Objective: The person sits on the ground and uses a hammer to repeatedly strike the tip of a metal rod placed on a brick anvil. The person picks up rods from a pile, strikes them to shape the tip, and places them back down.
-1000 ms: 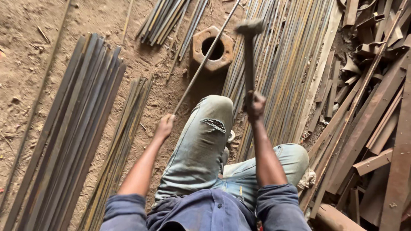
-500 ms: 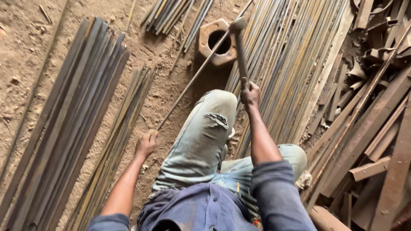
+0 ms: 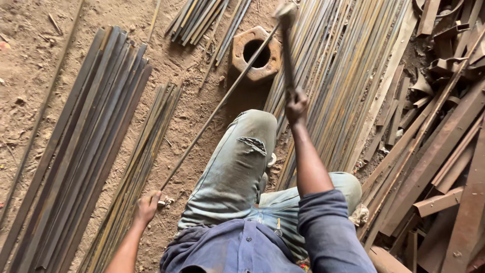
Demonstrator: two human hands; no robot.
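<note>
Bare dirt floor (image 3: pixel 35 76) fills the left of the view, dusty and strewn with small scraps. On it sits a person in torn pale jeans and a blue shirt, seen from above, one knee (image 3: pixel 255 131) raised.

The right hand (image 3: pixel 295 105) is shut tight around the handle of a hammer (image 3: pixel 286 45), whose head is up near the top edge of the view, blurred, just beside a rusty six-sided iron block (image 3: pixel 256 53) with a round hole through it. The left hand (image 3: pixel 147 205) is low on the floor with its fingers curled at the near end of a thin rod (image 3: pixel 217 108); it appears to grip the rod, though the fingers hide the contact. That rod runs slantwise from the left hand, past the raised knee, up across the edge of the iron block.

To the left lies a broad bundle of long flat bars (image 3: pixel 86 146), and beside it a narrower bundle (image 3: pixel 139 167) reaching down to the left hand. Another short bundle (image 3: pixel 207 17) lies at the top. Right of the hammer is a wide spread of thin rods (image 3: pixel 343 86), and at the far right a heap of rusty angle iron and scrap (image 3: pixel 439 151).
</note>
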